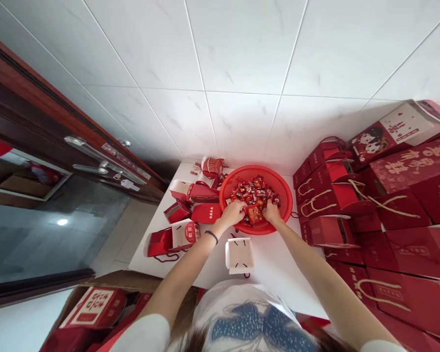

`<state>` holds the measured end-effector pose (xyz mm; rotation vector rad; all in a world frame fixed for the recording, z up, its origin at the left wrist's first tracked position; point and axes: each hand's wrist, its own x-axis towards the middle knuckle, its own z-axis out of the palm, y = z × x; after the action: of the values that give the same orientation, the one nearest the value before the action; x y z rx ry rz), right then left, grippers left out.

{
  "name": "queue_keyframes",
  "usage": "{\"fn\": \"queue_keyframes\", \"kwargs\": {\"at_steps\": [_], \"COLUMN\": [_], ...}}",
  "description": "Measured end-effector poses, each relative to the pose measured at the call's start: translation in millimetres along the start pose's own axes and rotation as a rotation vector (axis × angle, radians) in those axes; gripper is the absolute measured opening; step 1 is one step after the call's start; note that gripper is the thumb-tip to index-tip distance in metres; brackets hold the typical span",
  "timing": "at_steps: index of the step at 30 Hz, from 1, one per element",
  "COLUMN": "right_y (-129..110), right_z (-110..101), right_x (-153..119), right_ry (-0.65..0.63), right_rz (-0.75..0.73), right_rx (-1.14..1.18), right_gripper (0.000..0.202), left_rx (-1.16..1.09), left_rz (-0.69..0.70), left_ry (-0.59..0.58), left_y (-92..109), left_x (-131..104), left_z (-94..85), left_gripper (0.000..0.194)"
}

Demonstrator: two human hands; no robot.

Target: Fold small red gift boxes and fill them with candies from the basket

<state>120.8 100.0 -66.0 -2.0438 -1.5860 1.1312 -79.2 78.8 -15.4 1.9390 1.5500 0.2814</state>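
Observation:
Both hands are inside a round red plastic basket [286, 215] that holds many small red-wrapped candies [254, 191]. My left hand [234, 212] is at the basket's left front side, its fingers closed together among the wrappers; what they hold is too small to name. My right hand [272, 212] reaches into the candies on the right, fingers drawn together and tips partly hidden. Between the hands lies a larger orange-red packet [255, 214]. Just in front of the basket, an open white box [239, 255] with dark cord ends inside stands on the white table [275, 259].
Several red and white gift boxes [207, 213] lie left of the basket. Stacked red gift bags [326, 190] with rope handles crowd the right. A carton of red boxes [95, 305] stands at the lower left, below a dark wooden door [58, 112]. A tiled wall rises behind.

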Motion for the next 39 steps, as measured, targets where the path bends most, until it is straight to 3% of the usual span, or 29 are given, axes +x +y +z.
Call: {"fn": "queue_keyframes", "kwargs": {"at_steps": [5, 11, 16, 20, 23, 26, 34, 39], "right_y": [-7, -11, -2, 4, 8, 14, 21, 19], "right_z": [-12, -29, -52, -63, -59, -49, -30, -26], "right_x": [-4, -25, -61, -95, -114, -128, -155, -165], "right_ry": [0.053, 0.027, -0.131, -0.253, -0.275, -0.246, -0.267, -0.249], "right_rz": [0.095, 0.083, 0.049, 0.091, 0.093, 0.107, 0.145, 0.221], "right_rx": [0.124, 0.456, 1.031, 1.159, 1.184, 1.212, 1.276, 1.366], "right_gripper": [0.043, 0.027, 0.030, 0.034, 0.036, 0.036, 0.032, 0.030], "left_rx": [0.183, 0.169, 0.059, -0.085, -0.170, -0.167, 0.027, 0.049], "left_rz": [-0.100, -0.119, -0.100, -0.068, -0.067, -0.077, -0.124, -0.105], "left_ry": [-0.100, -0.100, -0.068, -0.067, -0.086, -0.142, -0.369, -0.479], "left_y": [-1, -14, -19, -20, -21, -24, -22, -20], "left_x": [33, 39, 43, 42, 38, 36, 47, 50], "left_z": [21.0, 30.5, 24.1, 18.8, 17.4, 21.5, 51.6, 48.2], "left_gripper": [0.050, 0.026, 0.010, 0.017, 0.027, 0.021, 0.022, 0.012]}}
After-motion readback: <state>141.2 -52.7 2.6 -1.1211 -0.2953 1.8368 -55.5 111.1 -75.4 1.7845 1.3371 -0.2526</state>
